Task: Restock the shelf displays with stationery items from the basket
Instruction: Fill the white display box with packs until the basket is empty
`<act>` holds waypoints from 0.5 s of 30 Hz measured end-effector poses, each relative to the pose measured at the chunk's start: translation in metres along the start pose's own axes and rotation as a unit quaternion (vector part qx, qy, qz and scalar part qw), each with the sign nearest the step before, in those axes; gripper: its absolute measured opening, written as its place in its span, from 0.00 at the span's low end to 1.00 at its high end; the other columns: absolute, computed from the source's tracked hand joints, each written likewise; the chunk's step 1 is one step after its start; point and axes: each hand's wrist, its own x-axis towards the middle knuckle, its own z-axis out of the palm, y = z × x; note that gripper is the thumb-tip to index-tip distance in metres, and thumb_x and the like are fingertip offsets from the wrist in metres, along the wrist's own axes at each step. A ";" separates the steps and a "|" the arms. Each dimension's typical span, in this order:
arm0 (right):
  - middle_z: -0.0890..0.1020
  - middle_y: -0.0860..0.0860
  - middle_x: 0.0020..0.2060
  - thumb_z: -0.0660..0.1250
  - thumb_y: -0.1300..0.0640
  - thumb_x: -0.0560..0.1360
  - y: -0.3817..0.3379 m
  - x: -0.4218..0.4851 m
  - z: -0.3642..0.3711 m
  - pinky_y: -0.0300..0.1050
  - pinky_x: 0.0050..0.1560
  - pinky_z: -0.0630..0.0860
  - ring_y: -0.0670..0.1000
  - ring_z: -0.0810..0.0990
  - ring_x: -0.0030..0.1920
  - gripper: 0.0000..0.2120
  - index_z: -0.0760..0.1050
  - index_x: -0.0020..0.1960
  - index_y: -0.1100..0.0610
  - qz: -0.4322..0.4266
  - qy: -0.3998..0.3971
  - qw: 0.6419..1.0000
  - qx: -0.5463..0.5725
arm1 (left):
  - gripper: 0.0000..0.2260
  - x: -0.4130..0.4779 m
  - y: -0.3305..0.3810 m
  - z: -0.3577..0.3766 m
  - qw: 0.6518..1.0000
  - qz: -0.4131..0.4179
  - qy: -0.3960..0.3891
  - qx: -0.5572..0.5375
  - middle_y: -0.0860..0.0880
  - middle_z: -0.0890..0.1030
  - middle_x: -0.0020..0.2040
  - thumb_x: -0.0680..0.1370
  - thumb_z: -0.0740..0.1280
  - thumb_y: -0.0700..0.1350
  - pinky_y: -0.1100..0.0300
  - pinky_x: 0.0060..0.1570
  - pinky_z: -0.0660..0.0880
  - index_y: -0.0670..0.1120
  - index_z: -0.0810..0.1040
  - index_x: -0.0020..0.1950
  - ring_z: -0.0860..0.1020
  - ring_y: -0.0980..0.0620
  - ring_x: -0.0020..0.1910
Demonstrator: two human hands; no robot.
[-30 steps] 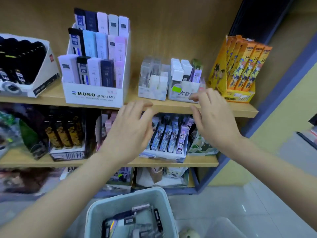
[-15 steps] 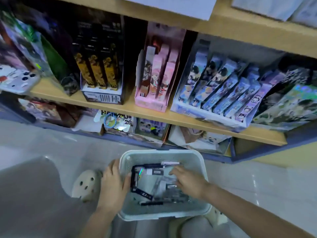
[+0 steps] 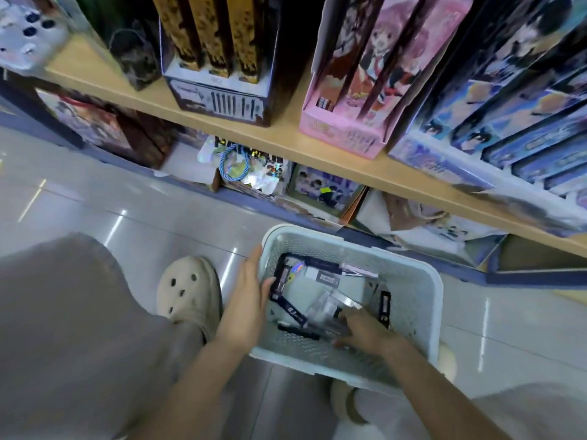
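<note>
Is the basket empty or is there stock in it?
Not empty: several packets lie in the basket, bare bottom showing between them.

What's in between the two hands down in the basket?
The head view shows a dark blue pack, a thin black pack and clear packs on the floor of the basket, between the left hand holding its wall and the right hand.

Grips: two, left grip (image 3: 247,300) and right grip (image 3: 365,331). Basket (image 3: 409,281): one, at both grips. Packs (image 3: 292,311) around right grip: several, too blurred to count. Clog (image 3: 190,290): one, left of left grip. Second clog (image 3: 344,404), partly hidden, below right grip. Display boxes on shelf (image 3: 286,144) above grips: three, namely black box (image 3: 222,103), pink box (image 3: 343,131), blue box (image 3: 425,160). Gold packs (image 3: 209,27) in black box: three.
</note>
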 end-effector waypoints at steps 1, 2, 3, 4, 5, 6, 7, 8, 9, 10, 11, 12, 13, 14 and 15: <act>0.76 0.56 0.58 0.69 0.42 0.72 -0.001 0.002 0.003 0.44 0.55 0.71 0.54 0.75 0.57 0.29 0.69 0.63 0.62 0.002 -0.011 1.000 0.011 | 0.23 0.004 0.000 -0.001 1.000 0.011 -0.006 0.008 0.56 0.63 0.66 0.82 0.58 0.41 0.85 0.55 0.52 0.46 0.56 0.76 0.60 0.67 0.62; 0.76 0.55 0.55 0.69 0.42 0.73 -0.001 0.003 0.006 0.42 0.50 0.70 0.53 0.76 0.54 0.28 0.70 0.62 0.62 -0.006 -0.010 1.000 0.024 | 0.23 0.007 0.001 -0.002 1.000 0.022 -0.012 0.016 0.55 0.64 0.64 0.82 0.58 0.41 0.85 0.54 0.53 0.46 0.56 0.76 0.61 0.68 0.59; 0.76 0.54 0.52 0.69 0.43 0.73 -0.003 0.003 0.007 0.41 0.46 0.68 0.51 0.75 0.51 0.25 0.70 0.60 0.61 -0.009 -0.005 0.999 0.037 | 0.23 0.009 0.001 -0.003 0.999 0.031 -0.014 0.026 0.54 0.64 0.62 0.82 0.58 0.41 0.84 0.53 0.53 0.46 0.56 0.76 0.62 0.69 0.57; 0.75 0.53 0.51 0.69 0.44 0.74 -0.005 0.002 0.009 0.41 0.44 0.67 0.50 0.75 0.49 0.23 0.70 0.59 0.60 -0.015 -0.001 0.999 0.048 | 0.23 0.009 0.001 -0.004 0.999 0.038 -0.014 0.035 0.52 0.65 0.63 0.82 0.57 0.41 0.83 0.53 0.54 0.45 0.55 0.76 0.63 0.67 0.57; 0.76 0.52 0.51 0.68 0.45 0.74 -0.005 0.002 0.012 0.41 0.44 0.68 0.50 0.75 0.48 0.22 0.70 0.59 0.60 -0.018 0.005 0.998 0.063 | 0.23 0.009 0.000 -0.004 0.998 0.042 -0.012 0.041 0.50 0.66 0.64 0.82 0.57 0.41 0.82 0.53 0.54 0.44 0.55 0.76 0.64 0.64 0.58; 0.77 0.53 0.52 0.68 0.45 0.74 -0.005 0.001 0.014 0.41 0.47 0.70 0.50 0.75 0.50 0.22 0.69 0.59 0.59 -0.020 0.013 0.997 0.075 | 0.23 0.010 -0.001 -0.003 0.998 0.045 -0.011 0.044 0.48 0.67 0.65 0.82 0.57 0.41 0.79 0.54 0.55 0.44 0.55 0.76 0.64 0.61 0.60; 0.77 0.53 0.53 0.68 0.44 0.74 -0.004 0.000 0.016 0.42 0.50 0.71 0.50 0.76 0.51 0.22 0.69 0.60 0.58 -0.019 0.019 0.996 0.088 | 0.23 0.010 -0.002 -0.003 0.998 0.048 -0.011 0.046 0.47 0.67 0.66 0.82 0.57 0.42 0.78 0.54 0.56 0.44 0.55 0.76 0.64 0.59 0.61; 0.78 0.53 0.55 0.67 0.44 0.75 -0.007 -0.002 0.016 0.41 0.51 0.71 0.50 0.76 0.52 0.22 0.69 0.61 0.57 -0.024 0.024 0.995 0.097 | 0.23 0.010 -0.003 -0.003 0.998 0.050 -0.011 0.047 0.46 0.67 0.67 0.82 0.57 0.42 0.77 0.54 0.56 0.45 0.55 0.76 0.64 0.58 0.61; 0.77 0.52 0.56 0.66 0.43 0.75 -0.012 -0.004 0.016 0.40 0.51 0.71 0.50 0.76 0.53 0.22 0.69 0.62 0.56 -0.030 0.026 0.994 0.104 | 0.23 0.010 -0.003 -0.003 0.997 0.052 -0.012 0.048 0.45 0.67 0.67 0.82 0.57 0.42 0.77 0.54 0.56 0.45 0.55 0.76 0.64 0.58 0.62; 0.77 0.52 0.58 0.65 0.43 0.76 -0.016 -0.004 0.017 0.39 0.52 0.70 0.49 0.76 0.55 0.23 0.68 0.65 0.55 -0.039 0.026 0.993 0.109 | 0.23 0.010 -0.003 -0.002 0.997 0.055 -0.011 0.048 0.45 0.68 0.66 0.82 0.57 0.42 0.76 0.54 0.56 0.44 0.55 0.76 0.64 0.58 0.62; 0.75 0.52 0.61 0.63 0.43 0.77 -0.022 -0.004 0.019 0.40 0.55 0.69 0.50 0.75 0.58 0.24 0.67 0.67 0.55 -0.048 0.026 0.993 0.108 | 0.23 0.010 -0.003 -0.002 0.997 0.057 -0.012 0.050 0.45 0.68 0.65 0.82 0.57 0.42 0.76 0.55 0.56 0.44 0.55 0.76 0.64 0.57 0.62; 0.74 0.52 0.61 0.62 0.43 0.78 -0.027 -0.002 0.021 0.41 0.58 0.69 0.52 0.74 0.60 0.25 0.66 0.69 0.56 -0.057 0.026 0.993 0.101 | 0.23 0.010 -0.003 -0.002 0.997 0.058 -0.012 0.052 0.44 0.68 0.65 0.82 0.57 0.42 0.76 0.55 0.56 0.44 0.55 0.76 0.64 0.57 0.62; 0.74 0.53 0.61 0.60 0.44 0.79 -0.032 -0.001 0.021 0.42 0.59 0.69 0.53 0.74 0.61 0.24 0.67 0.69 0.56 -0.062 0.026 0.994 0.092 | 0.23 0.010 -0.003 -0.003 0.997 0.059 -0.012 0.055 0.44 0.68 0.65 0.82 0.57 0.41 0.75 0.55 0.56 0.43 0.55 0.76 0.64 0.56 0.62; 0.75 0.54 0.58 0.58 0.45 0.80 -0.035 0.002 0.022 0.43 0.57 0.70 0.54 0.75 0.58 0.21 0.69 0.67 0.56 -0.068 0.027 0.994 0.083 | 0.23 0.010 -0.003 -0.003 0.996 0.060 -0.011 0.059 0.44 0.68 0.65 0.82 0.57 0.41 0.75 0.55 0.56 0.43 0.55 0.76 0.64 0.56 0.62; 0.77 0.55 0.55 0.58 0.47 0.80 -0.038 0.005 0.021 0.43 0.52 0.71 0.54 0.76 0.54 0.17 0.71 0.63 0.56 -0.075 0.026 0.994 0.074 | 0.23 0.010 -0.004 -0.003 0.996 0.062 -0.009 0.066 0.43 0.68 0.64 0.82 0.57 0.41 0.74 0.56 0.56 0.43 0.56 0.76 0.64 0.56 0.61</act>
